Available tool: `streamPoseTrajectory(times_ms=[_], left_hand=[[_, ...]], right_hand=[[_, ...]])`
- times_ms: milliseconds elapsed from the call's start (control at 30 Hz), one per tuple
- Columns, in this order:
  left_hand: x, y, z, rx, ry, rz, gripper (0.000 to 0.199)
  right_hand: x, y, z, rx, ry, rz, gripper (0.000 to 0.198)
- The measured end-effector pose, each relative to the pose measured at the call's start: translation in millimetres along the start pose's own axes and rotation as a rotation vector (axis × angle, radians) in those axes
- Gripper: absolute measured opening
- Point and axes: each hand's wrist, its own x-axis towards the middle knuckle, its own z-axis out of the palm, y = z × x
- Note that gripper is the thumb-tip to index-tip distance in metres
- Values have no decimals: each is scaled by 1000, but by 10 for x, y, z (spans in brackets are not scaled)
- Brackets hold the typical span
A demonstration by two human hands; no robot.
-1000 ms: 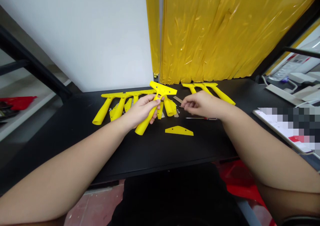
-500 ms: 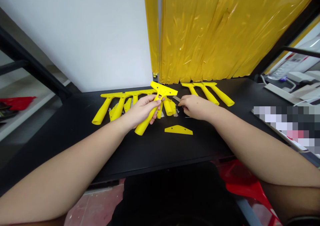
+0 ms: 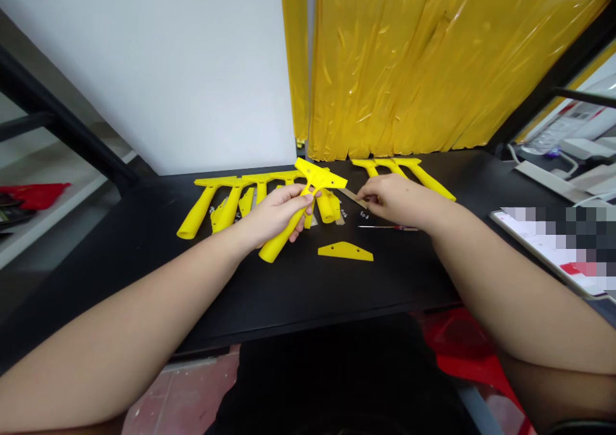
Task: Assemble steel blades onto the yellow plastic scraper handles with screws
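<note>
My left hand (image 3: 282,213) is closed round a yellow T-shaped scraper handle (image 3: 276,246), its wide head up and its round end toward me. My right hand (image 3: 394,197) pinches the right end of a thin flat metal blade (image 3: 353,197), just right of the handle's head. Small screws (image 3: 364,215) lie below the fingers. A thin screwdriver (image 3: 385,228) rests on the table under my right wrist. Nearer me lies a flat yellow plate (image 3: 345,251) with two holes.
More yellow scraper handles (image 3: 197,210) stand in a row at the left, partly over yellow plates (image 3: 246,201). Others (image 3: 433,181) lie behind my right hand on the black table (image 3: 298,294). A white panel (image 3: 192,69) and yellow plastic sheeting (image 3: 409,63) rise behind. At right lies a tablet-like device (image 3: 534,246).
My right hand has moved slightly right and up, and more of the blade shows at its fingertips. The screws and screwdriver have come into sight. My left hand still holds the handle.
</note>
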Motion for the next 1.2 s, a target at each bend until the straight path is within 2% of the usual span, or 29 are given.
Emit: streamPoseTrajectory(times_ms=[67,133,300,500,767,1033,1100,1200], left_hand=[[-4,10,7,-7,8,-7,19],[-5,10,6,-9,12,-19,19],[-5,2,-3,3,8,-26,21],[-4,12,9,-6,9,-3,21],[-13,40,18,-30,30,-5,15],[-12,49,33,-20,35,-15,15],[-11,43,29,-19,30,-12,15],[-8,31,19,-19,31,-16,14]], right_hand=[[10,68,-2,-68,95,16,35],[32,131,20,-137,130,27,36],[107,173,114,-222,73,73,35],[163,104,139,-214,19,136,29],[123,157,119,-163,69,130,26],[132,112,112,-168,56,172,24],[96,88,66,-93,77,167,18],[31,34,-20,170,55,108,10]])
